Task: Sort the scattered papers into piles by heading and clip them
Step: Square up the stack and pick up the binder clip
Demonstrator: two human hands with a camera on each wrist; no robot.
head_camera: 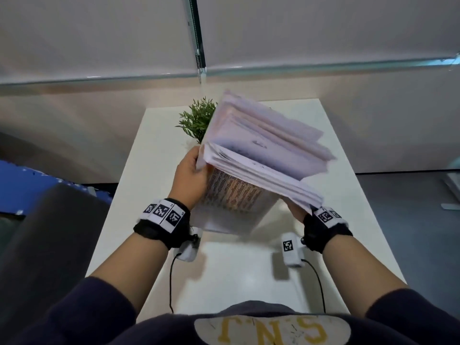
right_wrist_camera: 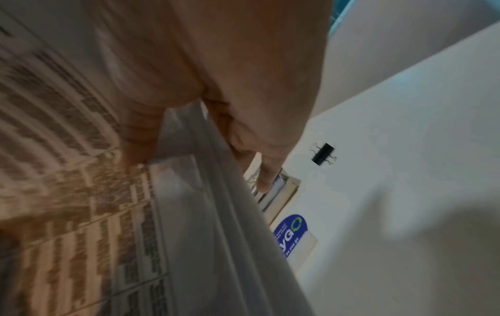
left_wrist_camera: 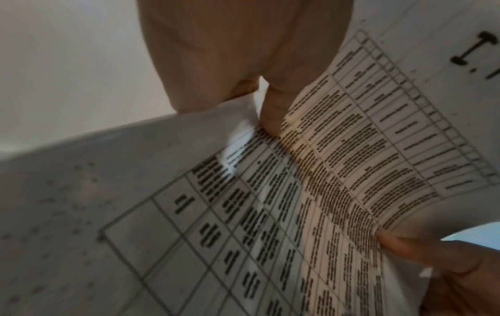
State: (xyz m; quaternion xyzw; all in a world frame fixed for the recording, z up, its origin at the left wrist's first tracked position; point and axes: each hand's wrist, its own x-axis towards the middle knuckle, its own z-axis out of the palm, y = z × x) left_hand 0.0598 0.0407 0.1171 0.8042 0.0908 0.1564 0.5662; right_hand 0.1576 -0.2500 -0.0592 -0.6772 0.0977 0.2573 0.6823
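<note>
A thick stack of printed papers (head_camera: 261,158) is held up above the white table (head_camera: 236,270), its sheets fanned apart and tilted. My left hand (head_camera: 191,175) grips the stack's left edge, thumb on top. My right hand (head_camera: 297,211) holds the lower right corner from beneath, mostly hidden by the sheets. In the left wrist view a finger (left_wrist_camera: 270,111) presses into a sheet printed with a table (left_wrist_camera: 311,181). The right wrist view has my fingers (right_wrist_camera: 238,136) curled round the paper edges (right_wrist_camera: 205,192). A black binder clip (right_wrist_camera: 323,154) lies on the table beyond.
A small green potted plant (head_camera: 196,118) stands at the table's far side behind the papers. A cardboard box with a blue sticker (right_wrist_camera: 290,235) sits on the table near the clip. A dark chair (head_camera: 49,232) is at my left.
</note>
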